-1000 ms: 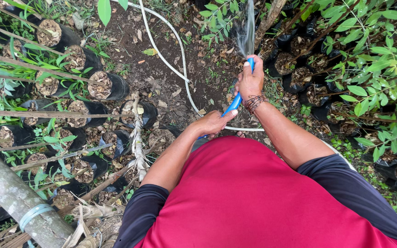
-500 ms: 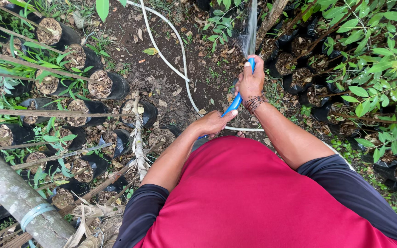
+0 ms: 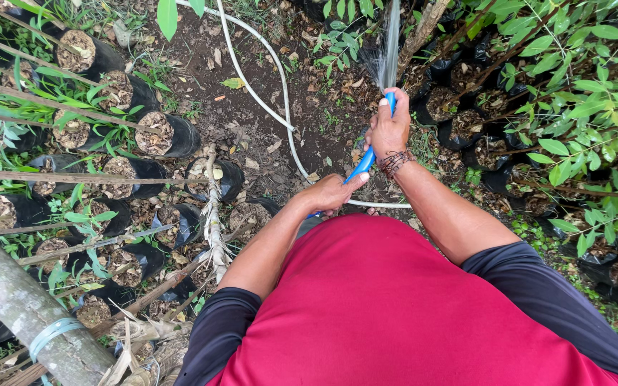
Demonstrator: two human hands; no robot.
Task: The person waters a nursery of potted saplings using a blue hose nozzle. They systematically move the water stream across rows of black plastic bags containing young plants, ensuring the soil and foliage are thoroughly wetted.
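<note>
Hands clenched on smooth blue hose (image 3: 360,166) — right hand (image 3: 389,129) at nozzle, left hand (image 3: 332,193) lower, water spray (image 3: 390,43) fanning.

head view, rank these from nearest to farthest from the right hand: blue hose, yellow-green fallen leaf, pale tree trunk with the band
1. blue hose: gripped in the right hand, running back to the left hand.
2. yellow-green fallen leaf: on bare soil to the hand's left, past the white hose.
3. pale tree trunk: far lower-left corner.

Soft, even daylight, faint shadows, no glare; sharp focus, slight wide-angle edge distortion.
</note>
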